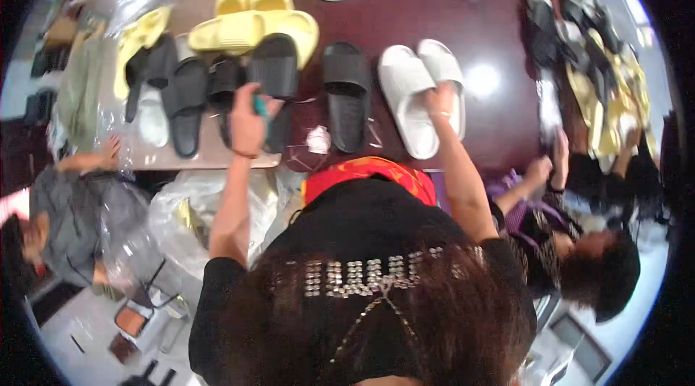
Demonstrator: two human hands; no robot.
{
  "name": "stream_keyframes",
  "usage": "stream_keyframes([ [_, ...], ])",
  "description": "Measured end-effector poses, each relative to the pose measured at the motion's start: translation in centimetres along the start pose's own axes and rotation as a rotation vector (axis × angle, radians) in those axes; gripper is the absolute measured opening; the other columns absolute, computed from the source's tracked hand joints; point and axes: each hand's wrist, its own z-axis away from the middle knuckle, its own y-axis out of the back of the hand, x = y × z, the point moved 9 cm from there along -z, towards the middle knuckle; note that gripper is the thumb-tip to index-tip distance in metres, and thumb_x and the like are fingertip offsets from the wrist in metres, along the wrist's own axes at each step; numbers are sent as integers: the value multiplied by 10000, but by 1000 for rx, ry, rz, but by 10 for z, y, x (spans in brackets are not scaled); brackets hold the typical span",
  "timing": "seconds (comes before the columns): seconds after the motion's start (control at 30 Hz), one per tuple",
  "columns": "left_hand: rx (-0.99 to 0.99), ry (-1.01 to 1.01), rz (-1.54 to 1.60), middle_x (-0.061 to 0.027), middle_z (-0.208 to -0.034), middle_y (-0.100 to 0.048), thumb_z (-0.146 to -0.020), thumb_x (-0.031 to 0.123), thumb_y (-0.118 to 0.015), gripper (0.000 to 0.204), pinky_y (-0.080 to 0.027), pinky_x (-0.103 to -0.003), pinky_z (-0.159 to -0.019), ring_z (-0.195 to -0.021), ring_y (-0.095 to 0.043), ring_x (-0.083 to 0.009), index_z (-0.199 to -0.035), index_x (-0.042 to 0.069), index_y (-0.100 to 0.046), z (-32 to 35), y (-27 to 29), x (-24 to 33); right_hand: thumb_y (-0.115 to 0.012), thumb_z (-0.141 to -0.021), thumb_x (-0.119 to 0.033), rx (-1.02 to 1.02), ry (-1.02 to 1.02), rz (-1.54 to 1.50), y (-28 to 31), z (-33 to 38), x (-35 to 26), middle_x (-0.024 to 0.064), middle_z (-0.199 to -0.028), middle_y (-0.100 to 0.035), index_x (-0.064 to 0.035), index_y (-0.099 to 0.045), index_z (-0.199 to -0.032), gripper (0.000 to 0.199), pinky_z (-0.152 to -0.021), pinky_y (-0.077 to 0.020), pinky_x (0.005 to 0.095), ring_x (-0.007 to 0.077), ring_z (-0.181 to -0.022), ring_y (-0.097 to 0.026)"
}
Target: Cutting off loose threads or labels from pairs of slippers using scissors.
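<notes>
My left hand is closed around a small green tool, whose working end is too blurred to make out. It is held over the near part of a black slide sandal. My right hand reaches into the foot opening of the right white slide sandal, its fingers at the strap and partly hidden. Close against it on the left lies the other white slide sandal. Between my hands a single black slide sandal rests on the dark red table, next to a crumpled white scrap.
Yellow slide sandals and more black ones cover the table's left side. A clear plastic bag hangs below the edge. People work at both sides, one with hands near the right edge. Yellow and black footwear is piled at far right.
</notes>
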Motion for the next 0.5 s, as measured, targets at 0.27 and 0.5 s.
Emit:
stream_keyframes([
  [0.27, -532, -27, -53, -188, -783, -583, -725, 410, -591, 468, -440, -448, -620, -737, -568, -358, -1065, 113, -464, 75, -106, 18, -578, -607, -179, -26, 9, -30, 28, 11, 20, 225, -799, -564, 78, -541, -834, 344, -721, -424, 394, 345, -767, -551],
  [0.5, -508, -168, -127, -143, -811, -576, -684, 312, -621, 448, -428, -425, -628, -767, -562, -322, -1064, 124, -472, 80, -148, 40, -670, -639, -93, 247, 45, -753, 34, 32, 39, 184, -1130, -417, 24, -333, -1211, 675, -822, -397, 356, 274, -940, -479],
])
